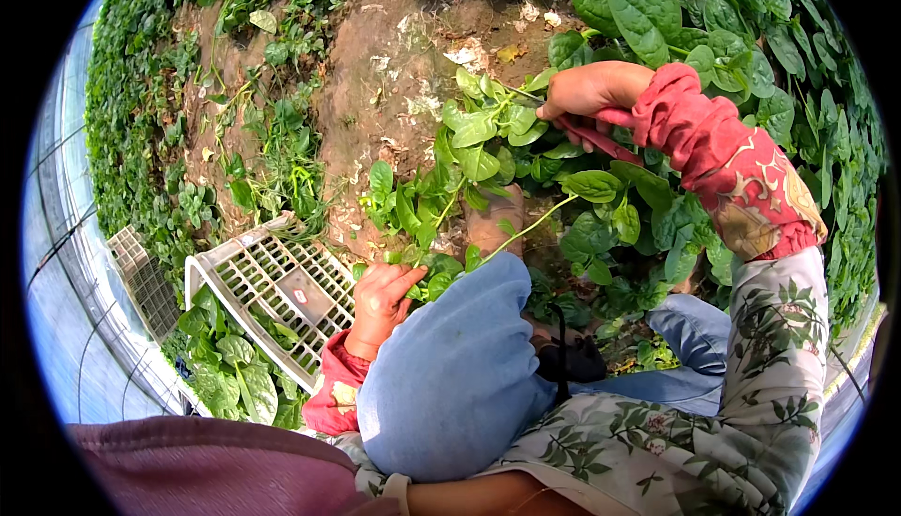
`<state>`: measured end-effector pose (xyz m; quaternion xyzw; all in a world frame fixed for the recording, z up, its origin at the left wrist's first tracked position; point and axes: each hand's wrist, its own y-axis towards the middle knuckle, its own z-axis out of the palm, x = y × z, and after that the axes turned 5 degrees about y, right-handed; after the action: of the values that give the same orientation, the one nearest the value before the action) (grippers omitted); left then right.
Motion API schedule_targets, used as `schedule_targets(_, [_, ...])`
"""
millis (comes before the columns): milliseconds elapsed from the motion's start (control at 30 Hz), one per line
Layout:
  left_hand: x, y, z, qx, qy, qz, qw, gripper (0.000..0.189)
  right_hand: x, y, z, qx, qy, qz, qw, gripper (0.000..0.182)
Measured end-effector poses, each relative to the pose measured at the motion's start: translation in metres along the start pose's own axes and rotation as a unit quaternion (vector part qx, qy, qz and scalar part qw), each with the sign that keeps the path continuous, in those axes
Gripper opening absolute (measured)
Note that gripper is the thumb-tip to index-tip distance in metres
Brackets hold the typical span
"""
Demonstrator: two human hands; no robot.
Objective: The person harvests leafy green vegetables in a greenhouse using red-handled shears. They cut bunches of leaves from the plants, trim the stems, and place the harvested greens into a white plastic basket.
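Note:
My right hand (595, 90) grips red-handled scissors (600, 142). Their thin metal blades point left into a leafy shoot (480, 127) low over the soil; whether they are open or closed on a stem is hidden by leaves. Beside my bent knee, my left hand (381, 303) is closed on cut-looking green stems with leaves (440, 278), its fingertips partly covered by foliage. One long pale stem (531, 227) runs from near that bunch up to a broad leaf on the right. The plants look like Malabar spinach.
A pale slatted plastic crate (299, 287) stands tilted left of my left hand, with leafy greens (236, 368) beside it. Another crate (146, 280) lies farther left. Dense plants (746, 51) crowd the right. Bare soil (366, 80) runs ahead. Plastic sheeting (60, 234) borders the left.

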<state>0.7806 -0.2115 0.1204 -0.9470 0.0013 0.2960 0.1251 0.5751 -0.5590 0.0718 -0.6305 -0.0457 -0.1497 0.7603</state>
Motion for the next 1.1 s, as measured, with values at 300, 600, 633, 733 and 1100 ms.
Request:
schedule_targets(300, [0.004, 0.0, -0.002, -0.041, -0.002, 0.024, 0.999, 0.045, 0.007, 0.02, 0.016, -0.084, 0.038, 0.011, 0.996, 0.035])
schedule_targets(600, [0.011, -0.003, -0.068, -0.37, -0.207, -0.161, 0.891, 0.015, -0.026, -0.048, 0.008, -0.127, 0.291, -0.289, 0.903, 0.034])
schedule_targets(633, [0.036, -0.018, -0.087, -0.415, -0.336, -0.208, 0.819, 0.022, -0.035, -0.075, 0.003, -0.133, 0.347, -0.343, 0.862, 0.033])
schedule_targets(733, [0.014, -0.01, -0.165, -0.437, -0.464, -0.182, 0.749, 0.06, -0.06, -0.122, -0.004, -0.164, 0.347, -0.429, 0.817, 0.034])
schedule_targets(1100, [0.062, 0.054, -0.158, -0.264, -0.288, -0.289, 0.874, 0.052, -0.185, -0.157, 0.013, -0.254, 0.097, -0.104, 0.957, 0.034])
